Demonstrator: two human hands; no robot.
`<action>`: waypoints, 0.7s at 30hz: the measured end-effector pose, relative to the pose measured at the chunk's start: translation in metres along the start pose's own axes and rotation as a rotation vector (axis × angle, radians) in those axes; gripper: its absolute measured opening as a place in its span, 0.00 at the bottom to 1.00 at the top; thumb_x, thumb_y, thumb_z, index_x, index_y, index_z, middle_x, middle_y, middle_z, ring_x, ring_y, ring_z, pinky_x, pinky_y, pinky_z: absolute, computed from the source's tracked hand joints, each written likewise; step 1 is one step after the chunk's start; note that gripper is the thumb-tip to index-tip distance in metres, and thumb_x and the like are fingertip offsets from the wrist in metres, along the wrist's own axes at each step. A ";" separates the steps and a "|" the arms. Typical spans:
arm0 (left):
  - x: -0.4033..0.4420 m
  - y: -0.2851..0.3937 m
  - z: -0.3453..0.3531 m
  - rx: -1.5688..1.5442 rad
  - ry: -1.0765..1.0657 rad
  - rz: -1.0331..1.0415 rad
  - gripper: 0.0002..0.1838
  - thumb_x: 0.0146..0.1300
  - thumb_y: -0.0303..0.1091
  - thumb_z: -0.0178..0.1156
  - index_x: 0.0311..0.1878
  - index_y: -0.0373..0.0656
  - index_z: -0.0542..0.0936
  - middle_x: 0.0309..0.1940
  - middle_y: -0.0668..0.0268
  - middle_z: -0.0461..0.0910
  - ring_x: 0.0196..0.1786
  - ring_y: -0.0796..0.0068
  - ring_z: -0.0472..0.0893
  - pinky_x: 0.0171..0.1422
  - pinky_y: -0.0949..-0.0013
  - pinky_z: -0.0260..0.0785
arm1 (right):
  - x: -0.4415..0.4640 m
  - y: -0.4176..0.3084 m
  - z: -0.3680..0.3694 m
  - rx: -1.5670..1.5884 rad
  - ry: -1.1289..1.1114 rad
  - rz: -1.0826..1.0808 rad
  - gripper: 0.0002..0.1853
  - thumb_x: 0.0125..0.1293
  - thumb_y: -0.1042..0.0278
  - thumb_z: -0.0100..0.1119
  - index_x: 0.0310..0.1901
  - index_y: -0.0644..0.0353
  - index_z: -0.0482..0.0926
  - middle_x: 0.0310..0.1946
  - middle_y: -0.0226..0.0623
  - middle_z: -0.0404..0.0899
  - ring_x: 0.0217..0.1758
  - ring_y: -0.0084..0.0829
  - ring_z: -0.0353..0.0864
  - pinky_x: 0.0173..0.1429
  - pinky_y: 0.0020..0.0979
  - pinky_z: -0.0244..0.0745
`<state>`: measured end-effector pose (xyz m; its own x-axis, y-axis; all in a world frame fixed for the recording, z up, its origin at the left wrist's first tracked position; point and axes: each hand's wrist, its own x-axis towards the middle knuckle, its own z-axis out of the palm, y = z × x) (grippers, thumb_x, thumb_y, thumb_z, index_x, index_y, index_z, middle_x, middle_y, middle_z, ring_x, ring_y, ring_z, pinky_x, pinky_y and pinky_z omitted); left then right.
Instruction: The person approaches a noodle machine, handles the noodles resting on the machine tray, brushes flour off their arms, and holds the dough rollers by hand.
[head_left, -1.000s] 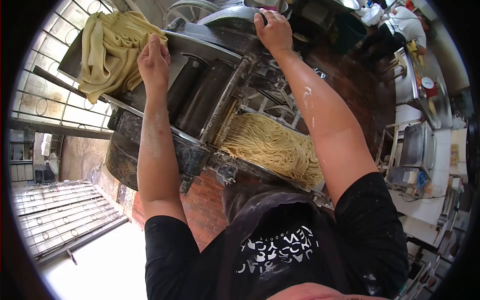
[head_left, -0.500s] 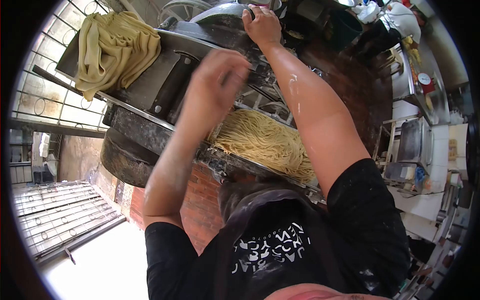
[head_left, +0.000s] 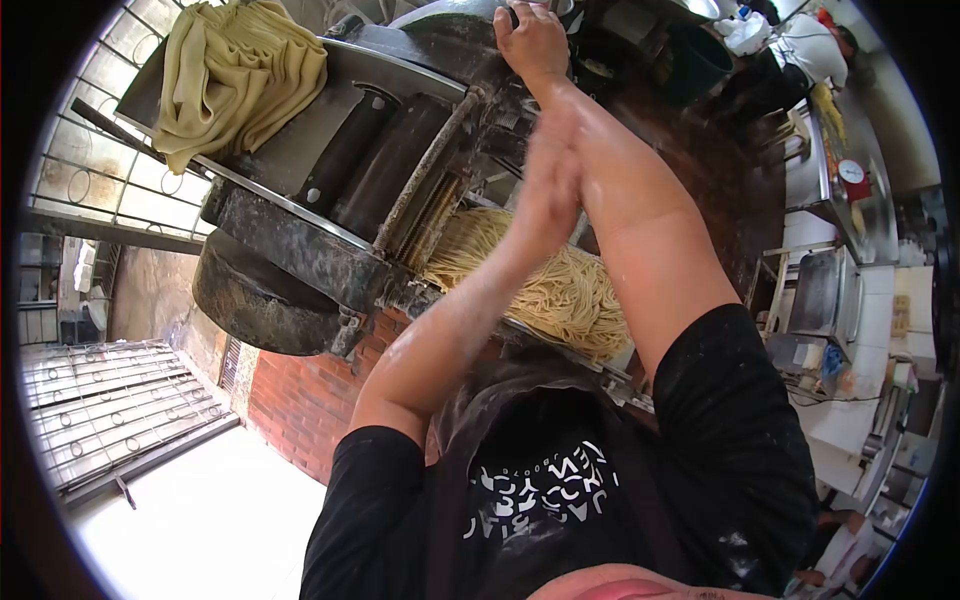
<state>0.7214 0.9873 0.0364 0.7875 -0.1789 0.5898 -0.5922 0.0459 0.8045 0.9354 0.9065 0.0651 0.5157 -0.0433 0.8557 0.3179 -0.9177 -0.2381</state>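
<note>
My right hand [head_left: 535,42] reaches to the top edge of view beside the machine's rounded metal cover [head_left: 455,18]. Its thumb stands apart from the fingers, and it looks open, with nothing visible in it. My left hand [head_left: 555,185] is smeared by motion and lies against or just over my right forearm; I cannot make out its fingers. Below it, a heap of cut noodles [head_left: 570,300] lies at the outlet of the noodle machine [head_left: 300,240], partly hidden by my left forearm. A thick folded dough sheet [head_left: 235,80] is piled on the machine's feed tray [head_left: 285,165], before the dark rollers [head_left: 395,160].
A dark rounded housing [head_left: 255,300] juts from the machine's near left side. Behind my right arm are a dark green bin [head_left: 695,65] and a person [head_left: 815,50] in a white top. A red scale [head_left: 852,175] stands on a metal counter at the right.
My left hand has swung right, from over the rollers to my right forearm, uncovering the rollers. My right hand stays near the cover. The view has shifted slightly.
</note>
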 end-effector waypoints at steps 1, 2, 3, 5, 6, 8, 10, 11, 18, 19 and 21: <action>0.000 -0.012 -0.003 0.052 0.059 -0.139 0.30 0.83 0.41 0.44 0.78 0.31 0.64 0.80 0.43 0.60 0.84 0.44 0.55 0.87 0.52 0.42 | 0.001 0.001 0.001 -0.002 0.011 -0.007 0.16 0.71 0.57 0.59 0.47 0.62 0.84 0.45 0.49 0.85 0.50 0.52 0.84 0.59 0.48 0.79; -0.001 -0.025 -0.009 0.103 0.121 -0.277 0.30 0.83 0.42 0.44 0.79 0.31 0.62 0.81 0.44 0.59 0.84 0.44 0.55 0.87 0.54 0.42 | 0.003 0.003 0.002 -0.002 0.021 -0.019 0.16 0.71 0.57 0.59 0.47 0.62 0.84 0.45 0.49 0.85 0.50 0.52 0.84 0.58 0.48 0.79; 0.000 -0.031 -0.012 0.155 0.184 -0.419 0.31 0.83 0.44 0.44 0.80 0.31 0.61 0.82 0.46 0.57 0.84 0.44 0.54 0.87 0.56 0.43 | 0.003 0.002 0.002 0.012 0.020 -0.018 0.16 0.71 0.57 0.59 0.47 0.62 0.84 0.45 0.49 0.85 0.50 0.51 0.84 0.58 0.48 0.79; -0.008 0.013 -0.014 0.070 0.170 -0.226 0.29 0.82 0.41 0.46 0.78 0.33 0.64 0.79 0.45 0.62 0.82 0.44 0.59 0.86 0.53 0.47 | 0.003 0.003 0.003 0.034 0.028 -0.002 0.16 0.71 0.57 0.59 0.47 0.63 0.84 0.45 0.49 0.85 0.50 0.51 0.85 0.58 0.48 0.79; -0.013 0.044 -0.017 -0.070 0.142 -0.147 0.28 0.80 0.40 0.47 0.76 0.33 0.66 0.78 0.44 0.63 0.81 0.43 0.60 0.85 0.51 0.48 | -0.002 0.001 0.003 0.037 0.020 -0.002 0.16 0.71 0.57 0.59 0.47 0.62 0.84 0.44 0.49 0.85 0.49 0.51 0.85 0.58 0.48 0.79; 0.000 0.071 -0.017 -0.117 -0.045 0.080 0.26 0.80 0.41 0.47 0.73 0.35 0.71 0.75 0.45 0.67 0.80 0.43 0.63 0.85 0.48 0.50 | 0.004 0.001 0.001 0.037 0.023 -0.019 0.16 0.71 0.57 0.60 0.47 0.62 0.84 0.44 0.49 0.86 0.49 0.51 0.85 0.58 0.48 0.79; 0.007 0.081 -0.012 0.069 -0.364 0.348 0.27 0.82 0.46 0.45 0.71 0.37 0.75 0.73 0.47 0.71 0.78 0.45 0.66 0.84 0.47 0.50 | 0.004 0.002 0.000 0.058 0.030 -0.013 0.15 0.71 0.57 0.60 0.47 0.62 0.84 0.43 0.49 0.86 0.49 0.51 0.85 0.57 0.48 0.80; 0.012 0.074 -0.008 0.038 -0.309 0.373 0.26 0.81 0.47 0.45 0.69 0.38 0.77 0.72 0.47 0.72 0.77 0.45 0.67 0.83 0.47 0.50 | 0.005 0.002 0.000 0.071 0.035 -0.012 0.15 0.72 0.58 0.60 0.47 0.62 0.84 0.43 0.49 0.86 0.48 0.51 0.85 0.56 0.48 0.80; 0.082 -0.025 -0.010 0.230 -0.177 0.172 0.18 0.75 0.36 0.48 0.49 0.39 0.86 0.58 0.52 0.82 0.69 0.50 0.73 0.78 0.50 0.57 | 0.002 0.004 0.007 0.034 0.059 -0.032 0.15 0.72 0.58 0.59 0.48 0.63 0.84 0.43 0.50 0.86 0.48 0.52 0.85 0.56 0.48 0.80; 0.088 -0.022 -0.010 0.248 -0.211 0.109 0.17 0.74 0.34 0.48 0.47 0.39 0.87 0.56 0.54 0.84 0.68 0.52 0.73 0.77 0.51 0.58 | 0.003 0.005 0.007 0.050 0.051 -0.037 0.16 0.72 0.58 0.59 0.48 0.63 0.84 0.43 0.50 0.86 0.48 0.52 0.85 0.56 0.48 0.80; 0.085 -0.002 -0.009 0.205 -0.334 0.275 0.15 0.70 0.35 0.52 0.45 0.42 0.87 0.49 0.60 0.87 0.61 0.53 0.79 0.74 0.51 0.62 | 0.003 0.006 0.006 0.059 0.047 -0.041 0.16 0.72 0.58 0.59 0.48 0.63 0.84 0.44 0.50 0.86 0.49 0.52 0.85 0.57 0.48 0.79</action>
<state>0.7916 0.9810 0.0854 0.5188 -0.4951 0.6970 -0.8188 -0.0532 0.5716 0.9435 0.9032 0.0637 0.4638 -0.0257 0.8855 0.3854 -0.8942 -0.2278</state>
